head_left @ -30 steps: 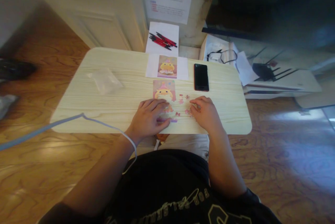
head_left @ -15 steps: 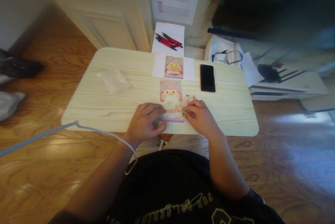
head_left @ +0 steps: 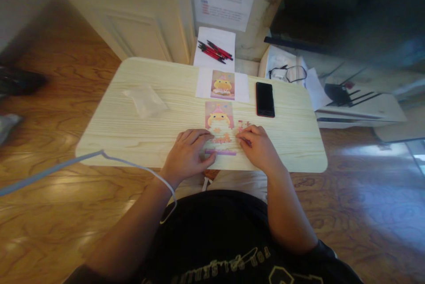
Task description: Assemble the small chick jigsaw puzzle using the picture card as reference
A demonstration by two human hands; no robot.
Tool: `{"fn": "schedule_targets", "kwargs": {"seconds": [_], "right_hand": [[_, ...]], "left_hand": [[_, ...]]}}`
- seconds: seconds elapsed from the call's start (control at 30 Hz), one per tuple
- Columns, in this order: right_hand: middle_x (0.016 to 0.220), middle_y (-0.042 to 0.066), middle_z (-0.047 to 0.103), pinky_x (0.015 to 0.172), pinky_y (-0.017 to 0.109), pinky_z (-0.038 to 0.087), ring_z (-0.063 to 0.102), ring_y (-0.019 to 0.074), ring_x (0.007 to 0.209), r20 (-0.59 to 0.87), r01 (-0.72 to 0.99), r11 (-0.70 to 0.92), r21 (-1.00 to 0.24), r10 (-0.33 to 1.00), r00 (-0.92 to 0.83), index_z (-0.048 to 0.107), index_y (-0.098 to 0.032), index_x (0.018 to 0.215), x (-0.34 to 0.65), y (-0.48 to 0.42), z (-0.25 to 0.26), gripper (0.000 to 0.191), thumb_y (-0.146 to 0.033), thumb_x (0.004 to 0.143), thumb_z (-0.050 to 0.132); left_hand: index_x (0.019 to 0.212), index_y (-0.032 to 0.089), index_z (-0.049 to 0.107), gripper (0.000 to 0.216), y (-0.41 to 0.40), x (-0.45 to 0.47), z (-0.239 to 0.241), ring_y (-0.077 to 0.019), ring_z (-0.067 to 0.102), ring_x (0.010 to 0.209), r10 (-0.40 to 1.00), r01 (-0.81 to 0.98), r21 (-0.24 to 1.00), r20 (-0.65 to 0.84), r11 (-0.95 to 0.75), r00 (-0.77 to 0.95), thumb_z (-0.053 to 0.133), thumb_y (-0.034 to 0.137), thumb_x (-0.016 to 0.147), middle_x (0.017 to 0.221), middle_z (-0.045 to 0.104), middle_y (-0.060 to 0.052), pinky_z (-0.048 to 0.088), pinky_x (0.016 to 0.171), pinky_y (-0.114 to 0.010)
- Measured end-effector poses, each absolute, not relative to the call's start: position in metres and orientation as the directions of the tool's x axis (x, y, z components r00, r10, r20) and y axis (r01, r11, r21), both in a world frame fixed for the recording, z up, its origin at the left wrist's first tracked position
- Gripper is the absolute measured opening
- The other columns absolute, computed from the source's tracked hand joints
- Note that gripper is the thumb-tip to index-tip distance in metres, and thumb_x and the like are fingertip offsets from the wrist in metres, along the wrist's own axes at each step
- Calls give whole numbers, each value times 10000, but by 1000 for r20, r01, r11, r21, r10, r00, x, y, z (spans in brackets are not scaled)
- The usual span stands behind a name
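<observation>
A partly assembled jigsaw puzzle (head_left: 219, 112) of a yellow cartoon figure lies near the table's front edge, its upper part joined and bare table showing through lower down. Orange pieces (head_left: 222, 138) sit in that gap, above a purple bottom strip (head_left: 221, 152). At the puzzle's left side rests my left hand (head_left: 188, 153), fingers and thumb apart, the thumb tip by the strip's left end. My right hand (head_left: 257, 146) is just right of the puzzle with thumb and fingers pinched together; whatever lies between them is too small to make out. Loose pieces (head_left: 245, 123) lie beyond its fingertips.
Behind the puzzle lies a printed reference picture (head_left: 222, 84) on white paper. A phone (head_left: 264, 99) is at the right, a clear plastic bag (head_left: 145, 101) at the left. Red pens (head_left: 215, 51) lie beyond the table. A grey cable (head_left: 133, 166) crosses my left forearm.
My right hand has shifted slightly to the right, away from the puzzle's lower right side. My left hand stays beside the puzzle. The view has moved a little.
</observation>
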State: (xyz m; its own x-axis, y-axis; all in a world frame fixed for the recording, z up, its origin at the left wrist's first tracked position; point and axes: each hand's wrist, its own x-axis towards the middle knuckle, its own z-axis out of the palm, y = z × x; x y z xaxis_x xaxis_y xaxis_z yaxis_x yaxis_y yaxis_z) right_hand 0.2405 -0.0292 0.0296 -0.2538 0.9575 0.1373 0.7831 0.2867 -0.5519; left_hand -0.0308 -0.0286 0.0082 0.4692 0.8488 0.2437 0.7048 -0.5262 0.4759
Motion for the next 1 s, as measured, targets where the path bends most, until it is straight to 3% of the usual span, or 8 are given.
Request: {"fn": "schedule_targets", "kwargs": {"seconds": [0.17, 0.3, 0.53, 0.67, 0.8, 1.0], "right_hand": [[1205, 70, 710, 1056, 519, 506, 590, 281, 1164, 158, 761, 322, -564, 946, -284, 792, -299, 1174, 229, -29, 29, 308, -155, 989, 594], [1321, 2, 725, 1124, 549, 451, 551, 274, 1262, 154, 723, 400, -563, 911, -383, 798, -350, 1172, 222, -28, 24, 407, -84, 979, 560], [1352, -4, 722, 1114, 562, 460, 512, 296, 1286, 139, 734, 413, -540, 903, -406, 794, -348, 1203, 218, -30, 20, 410, -87, 954, 598], [1314, 6, 735, 1111, 567, 468, 543, 293, 1254, 182, 735, 390, -555, 919, -350, 804, -336, 1163, 231, -29, 25, 380, -100, 947, 599], [1239, 39, 734, 1091, 554, 491, 582, 295, 1217, 228, 764, 281, -581, 957, -179, 801, -310, 1134, 267, -27, 29, 385, -84, 925, 569], [1097, 65, 707, 1006, 499, 534, 617, 285, 1087, 189, 783, 213, -584, 974, -123, 796, -275, 1071, 298, -35, 25, 239, -164, 922, 648]], "left_hand": [[1289, 250, 649, 434, -28, -30, 9, -312, 599, 1218, 841, 702, 468, 240, -537, 484, 683, 434, 897, 1324, 678, -90, 450, 1056, -500], [1243, 280, 688, 379, -28, -31, 9, -302, 606, 1219, 832, 683, 481, 246, -550, 497, 692, 430, 895, 1307, 689, -79, 455, 1042, -492], [1012, 322, 784, 146, -30, -37, 4, -255, 633, 1119, 773, 632, 457, 256, -626, 580, 678, 381, 931, 1174, 731, -40, 457, 983, -471], [1083, 308, 766, 192, -30, -35, 5, -253, 637, 1124, 782, 636, 464, 268, -617, 563, 676, 393, 936, 1203, 728, -43, 456, 1003, -469], [1182, 299, 732, 291, -28, -29, 7, -270, 636, 1157, 801, 651, 476, 259, -592, 539, 690, 416, 919, 1243, 723, -55, 459, 1019, -473], [1217, 302, 727, 320, -26, -13, 6, -281, 629, 1177, 812, 680, 446, 267, -581, 519, 696, 419, 921, 1269, 713, -57, 461, 1026, -482]]}}
